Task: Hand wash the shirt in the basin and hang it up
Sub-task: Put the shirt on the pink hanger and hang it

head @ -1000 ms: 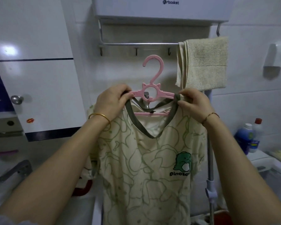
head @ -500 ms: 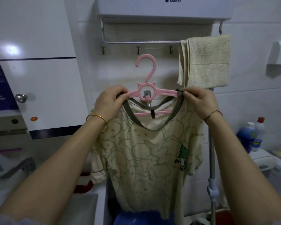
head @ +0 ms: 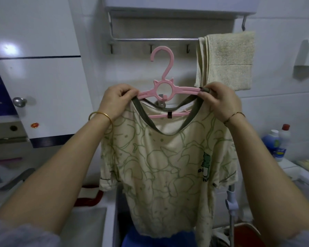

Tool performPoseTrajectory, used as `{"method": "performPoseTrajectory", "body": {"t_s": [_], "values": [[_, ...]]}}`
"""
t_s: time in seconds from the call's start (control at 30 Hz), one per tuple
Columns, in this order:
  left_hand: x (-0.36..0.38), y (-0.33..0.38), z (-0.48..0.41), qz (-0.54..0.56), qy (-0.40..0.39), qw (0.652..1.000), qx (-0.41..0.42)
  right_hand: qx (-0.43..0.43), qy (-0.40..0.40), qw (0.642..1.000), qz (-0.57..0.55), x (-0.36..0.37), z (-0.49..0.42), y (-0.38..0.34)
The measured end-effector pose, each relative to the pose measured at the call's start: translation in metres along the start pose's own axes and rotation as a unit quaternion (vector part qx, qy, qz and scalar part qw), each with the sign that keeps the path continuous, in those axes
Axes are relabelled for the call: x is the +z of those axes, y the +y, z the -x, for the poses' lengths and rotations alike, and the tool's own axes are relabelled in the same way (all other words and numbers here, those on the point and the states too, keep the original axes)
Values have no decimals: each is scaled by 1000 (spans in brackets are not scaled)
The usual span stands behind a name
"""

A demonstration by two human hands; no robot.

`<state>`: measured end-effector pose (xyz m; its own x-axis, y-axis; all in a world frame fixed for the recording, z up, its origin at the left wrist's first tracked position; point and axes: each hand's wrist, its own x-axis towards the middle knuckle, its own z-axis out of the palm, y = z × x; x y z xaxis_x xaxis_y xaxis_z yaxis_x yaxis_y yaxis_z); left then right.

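Below rail (head: 153, 39) | hanger (head: 165, 86) hook free | both hands' fingers (head: 128, 92) pinching shirt (head: 164, 166) collar at hanger ends

both hands (head: 115, 100) (head: 219, 102) gripping shirt (head: 164, 168) collar on pink hanger (head: 165, 86)

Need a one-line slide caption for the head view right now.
Both hands, left hand and right hand, hold the shirt collar on a pink hanger below the rail.
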<state>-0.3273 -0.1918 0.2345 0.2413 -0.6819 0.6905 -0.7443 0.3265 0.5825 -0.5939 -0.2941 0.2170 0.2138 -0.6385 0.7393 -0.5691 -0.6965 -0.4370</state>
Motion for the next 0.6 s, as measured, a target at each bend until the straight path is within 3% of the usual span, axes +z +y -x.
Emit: {"method": "performPoseTrajectory", "body": {"t_s": [0.13,0.27,0.43,0.6], "values": [[3,-1,0,-38,-20,999,-18,38,-24,999,-31,9,0,4],[2,-1,0,-97,-92,991,7,72,-18,996,-43,8,-3,6],[-1,1,-12,-102,-23,994,42,21,-48,999,-1,2,-8,-2],[-6,11,-40,-181,-3,979,97,17,13,998,65,-1,-31,-16]]}}
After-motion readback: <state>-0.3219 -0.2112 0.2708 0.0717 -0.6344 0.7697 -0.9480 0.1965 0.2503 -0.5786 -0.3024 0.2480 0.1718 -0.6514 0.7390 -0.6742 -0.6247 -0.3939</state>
